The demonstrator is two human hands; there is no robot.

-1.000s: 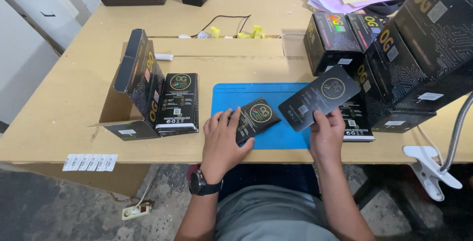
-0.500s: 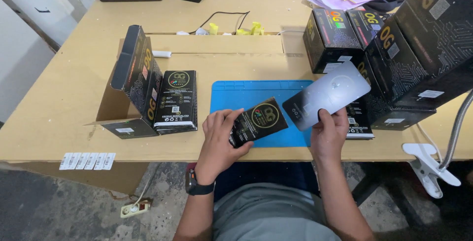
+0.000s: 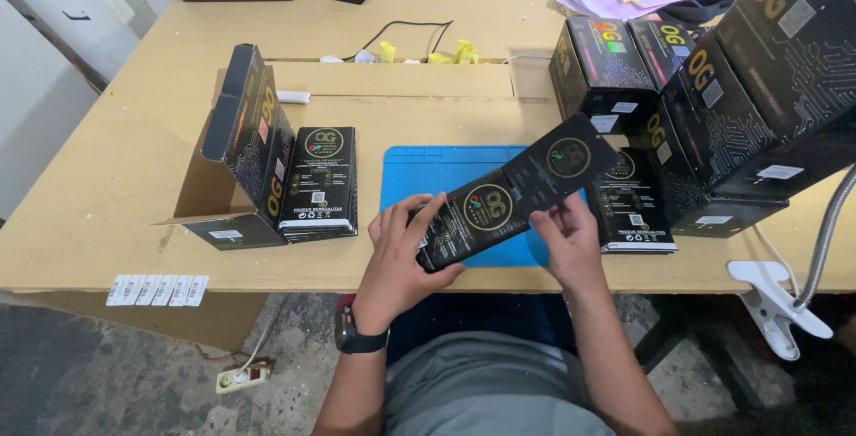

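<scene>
The left hand (image 3: 399,258) is closed around the near end of a flat black carton (image 3: 513,191), fingers curled over its top face and thumb underneath, so that end is firmly clamped. The right hand (image 3: 568,244) sits just beyond that grip, toward the carton's middle; its fingers touch the lower edge, but whether they pinch it or only steady it I cannot tell. From the two hands the carton slants up and away to the right, its far end free in the air above the blue mat (image 3: 428,168).

It looks like thin printed card, folded flat: light, fairly stiff along its length but easy to crease or bow if squeezed mid-panel. The glossy face is probably a bit slick, so the edges and fold lines seem the safest places to hold, as the left hand does now.

Left of the grip lies a stack of flat cartons (image 3: 321,182) touching an open box (image 3: 241,146). Right of it another flat stack (image 3: 637,213) rests against the big black boxes (image 3: 758,97). A label strip (image 3: 156,290) lies near the desk's front edge.
</scene>
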